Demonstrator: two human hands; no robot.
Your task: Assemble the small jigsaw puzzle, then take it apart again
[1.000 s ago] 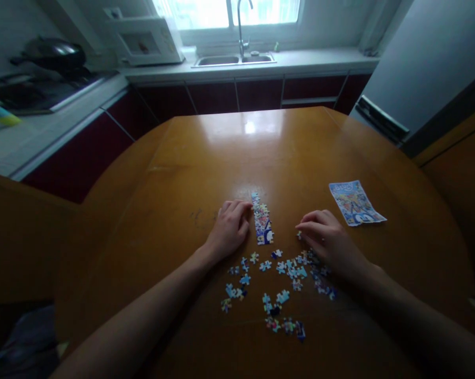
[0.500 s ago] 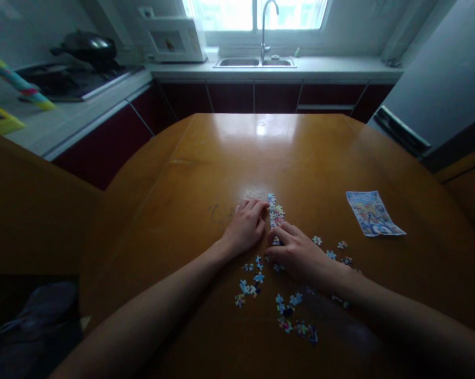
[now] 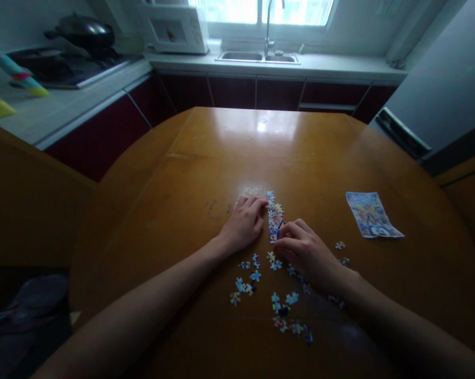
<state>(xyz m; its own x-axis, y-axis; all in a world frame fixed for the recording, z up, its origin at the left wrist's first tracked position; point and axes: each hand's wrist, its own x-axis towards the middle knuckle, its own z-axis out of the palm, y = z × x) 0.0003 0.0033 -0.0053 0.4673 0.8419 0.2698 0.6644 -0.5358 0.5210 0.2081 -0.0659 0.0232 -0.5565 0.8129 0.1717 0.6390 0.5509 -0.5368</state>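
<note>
A narrow strip of joined jigsaw pieces (image 3: 274, 213) lies on the round wooden table (image 3: 221, 158). My left hand (image 3: 243, 226) rests flat beside the strip's left edge, fingertips touching it, fingers stretched out. My right hand (image 3: 302, 251) is at the strip's lower right end, thumb and fingers pinched on a small puzzle piece (image 3: 279, 230) held against the strip. Several loose puzzle pieces (image 3: 261, 279) are scattered on the table below both hands, some hidden under my right wrist.
A printed picture sheet (image 3: 369, 215) lies on the table to the right. Two loose pieces (image 3: 341, 245) sit near it. Behind the table run a counter with a sink (image 3: 256, 56), a microwave (image 3: 174, 29) and a stove with a wok (image 3: 83, 34). A grey fridge (image 3: 438, 79) stands right.
My right hand left the loose pieces on the right, came left to the strip's lower end and now pinches a piece there. My left hand stayed beside the strip.
</note>
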